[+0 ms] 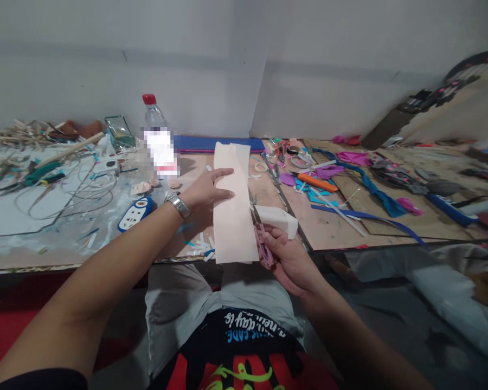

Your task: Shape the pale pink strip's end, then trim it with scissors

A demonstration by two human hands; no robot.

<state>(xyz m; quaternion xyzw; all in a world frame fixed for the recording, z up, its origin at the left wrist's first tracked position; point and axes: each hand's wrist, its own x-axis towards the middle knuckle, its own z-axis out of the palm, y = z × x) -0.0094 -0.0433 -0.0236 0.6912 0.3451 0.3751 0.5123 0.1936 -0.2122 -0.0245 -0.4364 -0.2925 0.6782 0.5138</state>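
A long strip of cream paper (pixel 233 227) lies lengthwise in front of me, its near end reaching past the table edge. My left hand (pixel 206 189) holds it from the left side, thumb and a finger on top; the other fingers are partly hidden. In my right hand (pixel 287 252) is a pair of scissors (pixel 264 246) with pink handles, gripped at the paper's right edge. The blades point away from me along that edge, and their tips are hard to make out. A curled white piece of paper (pixel 276 218) lies just right of the scissors.
A bottle with a red cap (pixel 149 99) and a blue-and-white power strip (pixel 135 214) stand left. Wood sticks, pliers (pixel 44 172) and cable lie farther left. An orange cutter (pixel 317 182), a blue ribbon (pixel 374 216) and paper scraps lie right. A blue flat stack (pixel 203 143) is behind.
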